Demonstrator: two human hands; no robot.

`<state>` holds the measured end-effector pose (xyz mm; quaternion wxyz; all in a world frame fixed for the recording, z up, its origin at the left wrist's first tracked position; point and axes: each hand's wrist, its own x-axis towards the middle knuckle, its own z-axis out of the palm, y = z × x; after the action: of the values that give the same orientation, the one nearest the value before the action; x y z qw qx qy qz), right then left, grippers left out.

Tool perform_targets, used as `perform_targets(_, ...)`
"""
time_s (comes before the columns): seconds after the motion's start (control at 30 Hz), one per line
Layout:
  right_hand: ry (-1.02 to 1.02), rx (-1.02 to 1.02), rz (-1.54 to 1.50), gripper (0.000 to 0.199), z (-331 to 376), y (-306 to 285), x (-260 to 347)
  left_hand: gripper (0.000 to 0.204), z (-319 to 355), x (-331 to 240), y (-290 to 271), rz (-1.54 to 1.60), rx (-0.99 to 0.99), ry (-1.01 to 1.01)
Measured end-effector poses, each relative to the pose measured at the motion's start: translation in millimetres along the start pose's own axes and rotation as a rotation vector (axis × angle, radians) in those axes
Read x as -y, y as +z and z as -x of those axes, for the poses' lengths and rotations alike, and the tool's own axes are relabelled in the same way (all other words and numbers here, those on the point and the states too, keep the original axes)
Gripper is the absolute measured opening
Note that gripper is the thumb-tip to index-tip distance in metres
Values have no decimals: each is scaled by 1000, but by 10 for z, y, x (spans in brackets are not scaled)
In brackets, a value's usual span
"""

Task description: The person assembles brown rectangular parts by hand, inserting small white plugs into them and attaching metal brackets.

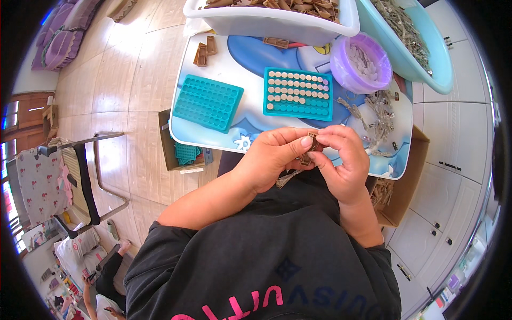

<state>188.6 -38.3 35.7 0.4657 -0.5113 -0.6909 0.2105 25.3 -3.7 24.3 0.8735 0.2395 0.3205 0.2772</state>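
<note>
Close over the table's near edge, my left hand (277,154) and my right hand (344,157) meet, both closed on a small brown frame-like piece (309,150). My fingers and thumbs hide much of it. A thin bundle of pale strands (288,178) sticks out below my left hand. Just beyond my hands lies a teal tray (298,113), its upper rows filled with round pale discs and its lowest row mostly bare. Another teal tray (209,103), with unfilled round pockets, lies to its left.
At the back stand a white tub (277,24) of brown pieces and a light-blue basin (426,53) of strands. A purple bucket (341,66) holds whitish pieces. Loose strands (378,120) lie at the right. Cardboard boxes flank the table. Another person (109,288) is at the lower left.
</note>
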Motion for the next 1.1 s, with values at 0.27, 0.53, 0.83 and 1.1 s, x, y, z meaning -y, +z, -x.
perform_targets(0.27,-6,14,-6,26,9,21,-32,32,-5,11,-2,15,-10,-3)
perform_targets(0.53,123,44,-118,25,53,71,-119,26,-26,26,-40,53,-46,-46)
perform_targets(0.83,110,15,169,32,242,267,41,20,-49,69,-19,90,-226,152)
perform_targets(1.1,287,-106,-111,25,321,400,-16,19,-84,84,-25,47,-228,232)
